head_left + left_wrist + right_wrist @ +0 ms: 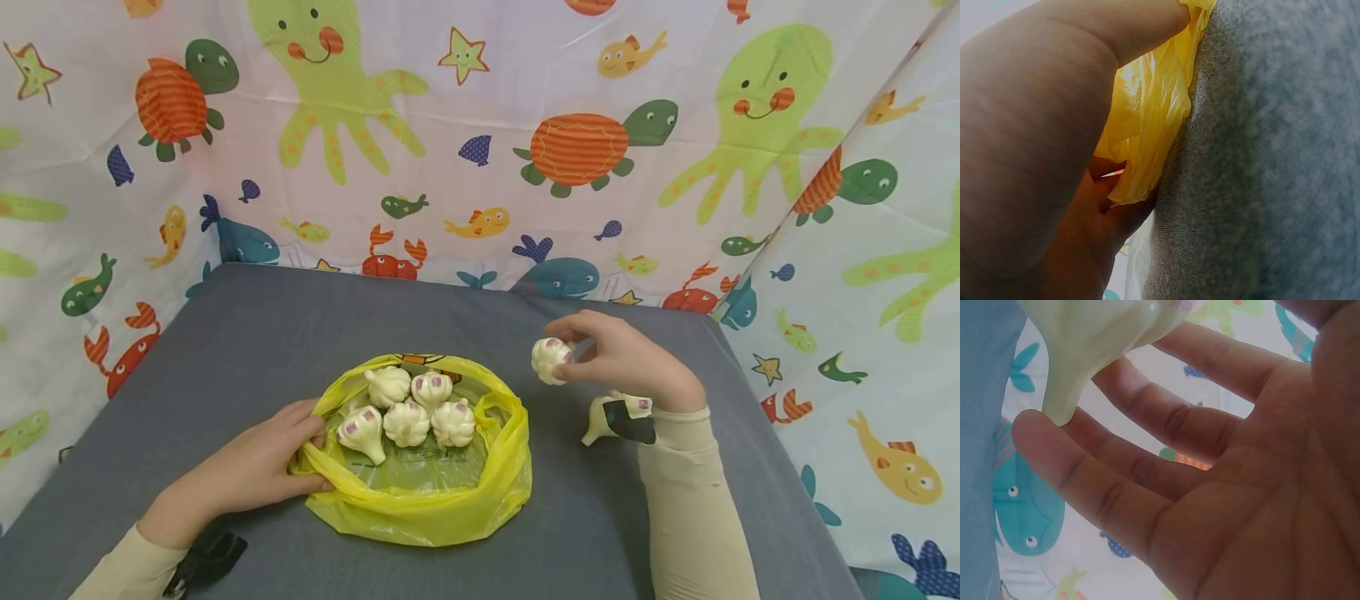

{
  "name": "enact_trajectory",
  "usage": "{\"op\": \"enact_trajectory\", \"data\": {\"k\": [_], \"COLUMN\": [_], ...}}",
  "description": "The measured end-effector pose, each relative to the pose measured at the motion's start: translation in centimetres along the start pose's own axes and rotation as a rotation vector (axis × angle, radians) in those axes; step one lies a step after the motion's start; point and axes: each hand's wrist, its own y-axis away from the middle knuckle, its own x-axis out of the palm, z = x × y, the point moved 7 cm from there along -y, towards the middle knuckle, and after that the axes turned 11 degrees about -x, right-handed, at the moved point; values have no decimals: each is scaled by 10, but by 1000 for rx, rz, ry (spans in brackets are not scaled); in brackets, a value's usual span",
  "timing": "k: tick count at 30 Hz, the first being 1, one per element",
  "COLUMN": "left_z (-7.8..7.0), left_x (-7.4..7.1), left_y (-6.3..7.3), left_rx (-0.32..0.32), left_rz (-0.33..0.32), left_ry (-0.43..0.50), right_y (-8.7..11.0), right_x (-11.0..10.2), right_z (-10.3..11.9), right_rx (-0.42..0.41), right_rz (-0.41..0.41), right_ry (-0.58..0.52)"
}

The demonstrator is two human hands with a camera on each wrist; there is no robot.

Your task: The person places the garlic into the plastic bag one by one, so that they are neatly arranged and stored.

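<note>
A yellow plastic bag (pixel 420 521) lies on the table with its mouth rolled wide, and several garlic bulbs (pixel 407 423) rest inside. My left hand (pixel 258 458) grips the bag's left rim, thumb at the front and fingers at the outer side; yellow film (pixel 1154 119) shows between thumb and fingers in the left wrist view. To the right of the bag, my right hand (pixel 630 358) holds one garlic bulb (pixel 551 360) above the table between thumb and fingertips. That bulb's stem (pixel 1063 394) points toward the fingers in the right wrist view.
More garlic (pixel 600 419) lies on the table under the right wrist, partly hidden by the black wrist strap (pixel 630 423). The grey tabletop (pixel 300 317) meets a curtain (pixel 495 75) printed with sea animals at the back and both sides.
</note>
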Motion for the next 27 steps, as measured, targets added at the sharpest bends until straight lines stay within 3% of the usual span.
{"op": "enact_trajectory", "data": {"k": [27], "left_z": [-4], "left_x": [-4], "left_y": [0], "left_rx": [-4], "left_rz": [-9], "left_ry": [-3], "right_y": [-24], "right_x": [37], "right_z": [30], "right_rx": [-113], "right_rz": [105], "right_ry": [24]}}
